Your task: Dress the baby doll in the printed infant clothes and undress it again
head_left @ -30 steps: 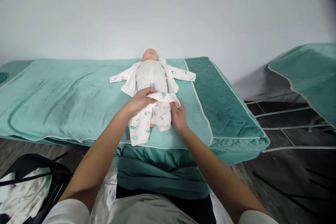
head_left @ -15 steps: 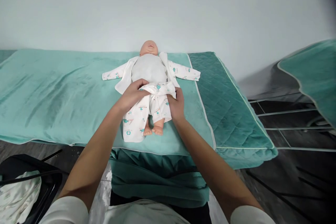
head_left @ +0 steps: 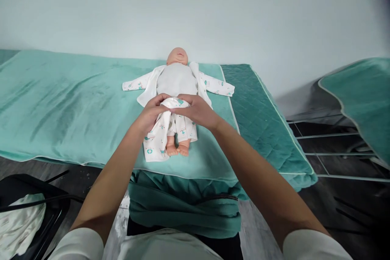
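Observation:
A baby doll [head_left: 177, 78] lies on its back on a teal padded mat [head_left: 70, 101], head toward the wall. It wears a white printed sleepsuit [head_left: 158, 140], open over the chest, sleeves spread to both sides. Its bare feet [head_left: 178, 150] stick out below the cloth. My left hand [head_left: 151, 113] is closed on the suit's fabric at the doll's left hip. My right hand [head_left: 196, 110] lies over the doll's waist, fingers curled on the fabric's upper edge. Both hands meet above the doll's belly.
A darker quilted teal cover [head_left: 268, 130] lies to the right of the mat. Another teal pad [head_left: 362, 97] stands at the far right over a dark floor. A black chair with pale cloth [head_left: 21, 219] is at lower left. A plain wall runs behind.
The suit's lower part has been pulled up so the doll's feet now show. My right hand has moved from the doll's right side inward over the waist, meeting my left hand.

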### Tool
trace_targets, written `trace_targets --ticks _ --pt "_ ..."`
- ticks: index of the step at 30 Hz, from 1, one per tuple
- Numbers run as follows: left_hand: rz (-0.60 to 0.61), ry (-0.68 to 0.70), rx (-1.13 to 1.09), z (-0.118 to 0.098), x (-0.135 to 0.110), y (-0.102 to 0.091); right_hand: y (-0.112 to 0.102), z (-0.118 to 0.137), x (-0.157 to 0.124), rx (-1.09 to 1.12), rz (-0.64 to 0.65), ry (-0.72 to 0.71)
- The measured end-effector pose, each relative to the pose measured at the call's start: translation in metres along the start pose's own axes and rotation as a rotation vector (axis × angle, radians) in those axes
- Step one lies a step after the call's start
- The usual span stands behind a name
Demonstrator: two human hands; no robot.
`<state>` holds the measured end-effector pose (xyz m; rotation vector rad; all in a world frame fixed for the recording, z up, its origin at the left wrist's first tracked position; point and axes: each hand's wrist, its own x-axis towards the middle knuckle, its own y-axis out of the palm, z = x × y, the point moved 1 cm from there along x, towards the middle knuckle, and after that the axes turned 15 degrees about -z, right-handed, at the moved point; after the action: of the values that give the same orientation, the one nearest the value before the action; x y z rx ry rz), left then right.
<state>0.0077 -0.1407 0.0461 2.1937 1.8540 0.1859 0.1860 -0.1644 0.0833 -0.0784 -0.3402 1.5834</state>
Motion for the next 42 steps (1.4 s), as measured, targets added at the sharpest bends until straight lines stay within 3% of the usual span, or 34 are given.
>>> trace_targets --ticks 4,7,12,18,20,24,29,33,37,42 --pt "0.095 -0.03 0.049 0.0 -0.003 -0.007 -0.004 -0.01 0.002 0.281 -0.042 0.157" --pt "0.093 -0.026 0.037 0.003 -0.001 -0.008 -0.005 -0.014 0.003 0.374 -0.01 0.21" --pt "-0.093 0.094 -0.034 0.005 0.01 0.003 0.002 -0.011 0.006 0.298 0.085 0.195" --pt "-0.304 0.193 0.063 0.005 0.014 0.017 0.012 -0.008 0.006 0.035 0.204 0.18" --pt "-0.28 0.167 0.061 0.006 0.01 0.017 0.013 -0.01 0.006 0.025 0.166 0.192" --pt "-0.103 0.1 0.089 0.006 -0.001 0.009 0.01 -0.018 0.007 0.202 0.033 0.219" --pt "-0.005 0.173 0.155 0.009 -0.003 -0.005 0.008 -0.019 0.006 0.367 -0.039 0.248" --pt "-0.081 0.096 0.041 0.013 -0.002 -0.004 0.009 -0.019 0.005 0.389 -0.036 0.285" --pt "-0.178 0.113 0.011 0.013 -0.001 0.005 0.008 -0.022 0.003 0.407 0.008 0.285" --pt "-0.356 0.221 0.096 0.015 0.0 0.01 0.006 -0.02 -0.002 0.227 0.239 0.213"
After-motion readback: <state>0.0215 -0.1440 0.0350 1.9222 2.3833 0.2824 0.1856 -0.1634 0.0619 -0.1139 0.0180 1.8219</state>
